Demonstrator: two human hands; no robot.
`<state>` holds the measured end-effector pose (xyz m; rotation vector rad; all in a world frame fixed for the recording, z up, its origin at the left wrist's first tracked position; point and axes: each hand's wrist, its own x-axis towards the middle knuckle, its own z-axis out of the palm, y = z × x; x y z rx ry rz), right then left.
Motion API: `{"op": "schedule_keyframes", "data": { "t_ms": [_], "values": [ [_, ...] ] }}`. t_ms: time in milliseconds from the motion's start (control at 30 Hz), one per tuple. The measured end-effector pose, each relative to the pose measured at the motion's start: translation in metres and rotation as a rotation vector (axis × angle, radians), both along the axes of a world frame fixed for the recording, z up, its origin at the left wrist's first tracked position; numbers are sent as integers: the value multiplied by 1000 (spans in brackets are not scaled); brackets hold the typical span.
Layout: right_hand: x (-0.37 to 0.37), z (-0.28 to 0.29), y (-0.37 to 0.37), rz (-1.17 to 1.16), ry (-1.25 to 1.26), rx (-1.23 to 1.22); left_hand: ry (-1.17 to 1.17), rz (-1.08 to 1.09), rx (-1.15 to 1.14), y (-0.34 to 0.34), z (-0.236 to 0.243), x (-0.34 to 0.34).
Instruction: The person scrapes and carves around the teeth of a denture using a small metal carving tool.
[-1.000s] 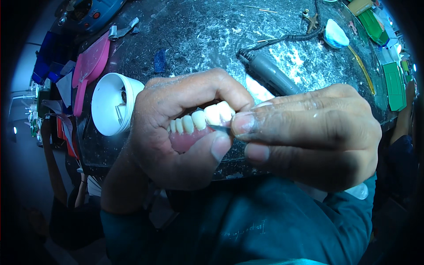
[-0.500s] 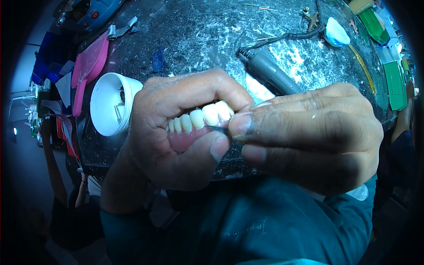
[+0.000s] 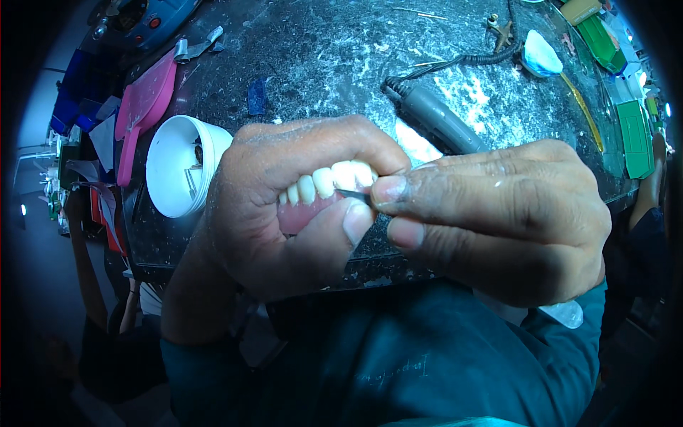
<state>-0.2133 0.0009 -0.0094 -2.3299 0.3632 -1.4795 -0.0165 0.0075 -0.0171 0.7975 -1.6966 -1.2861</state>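
In the head view, the left hand (image 3: 249,206) is curled firmly around a denture (image 3: 302,215), held above the near edge of the bench. Its base is smooth, glossy pink; the row of teeth (image 3: 324,183) is ivory-white, rounded and shiny. The right hand (image 3: 505,213), its skin dusted pale, has its fingertips pinched on a slim dark tool (image 3: 352,194), whose tip meets the denture near the gum line.

The bench (image 3: 313,78) is black, scuffed and smeared with white powder. On it lie a ribbed grey handpiece (image 3: 441,117) with a coiled cord (image 3: 484,58), 1 white plastic tub (image 3: 165,171) with small metal pieces inside, and 1 flat pink scoop (image 3: 148,89). Green boxes (image 3: 634,139) stand at right; at left a bare arm (image 3: 89,274) of another person shows in dim light.
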Motion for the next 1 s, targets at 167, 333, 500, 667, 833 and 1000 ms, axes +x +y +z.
{"op": "schedule_keyframes", "data": {
  "t_ms": [167,333,500,667,833,1000],
  "values": [
    [-2,-1,-1,10,33,-38,-1,-55,-95,-5,-7,2],
    [1,-6,-3,21,4,-92,-28,-64,-80,-5,-2,3],
    [3,-7,-3,10,8,-120,-76,-15,65,-3,1,4],
    [1,-7,-5,7,-6,-136,-76,-7,87,-4,3,2],
    [4,-8,-4,-35,-16,-160,-103,26,69,-4,4,2],
    [2,1,-1,-19,25,-150,-30,18,68,-4,1,-1]
  ]
}}
